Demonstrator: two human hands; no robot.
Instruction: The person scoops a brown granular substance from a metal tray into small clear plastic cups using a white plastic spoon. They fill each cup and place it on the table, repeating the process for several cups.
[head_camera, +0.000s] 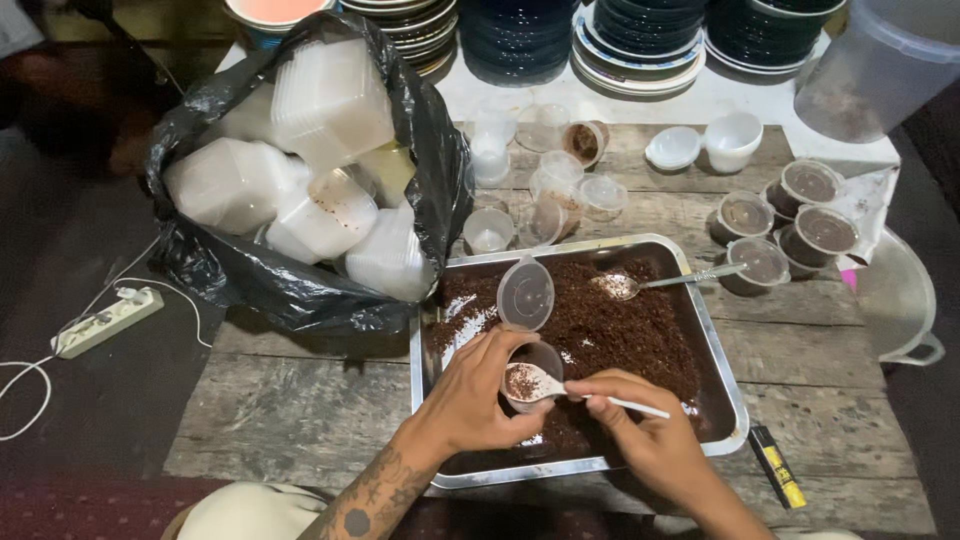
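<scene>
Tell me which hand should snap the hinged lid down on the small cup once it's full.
Probably the left hand: it already grips the small cup, whose hinged lid stands open just above. The right hand is busy with the white spoon.

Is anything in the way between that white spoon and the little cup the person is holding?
Nothing visible. The right hand holds the white plastic spoon with its bowl already at the mouth of the small clear plastic cup, which the left hand grips. The cup's hinged lid is flipped back, clear of it.
</scene>
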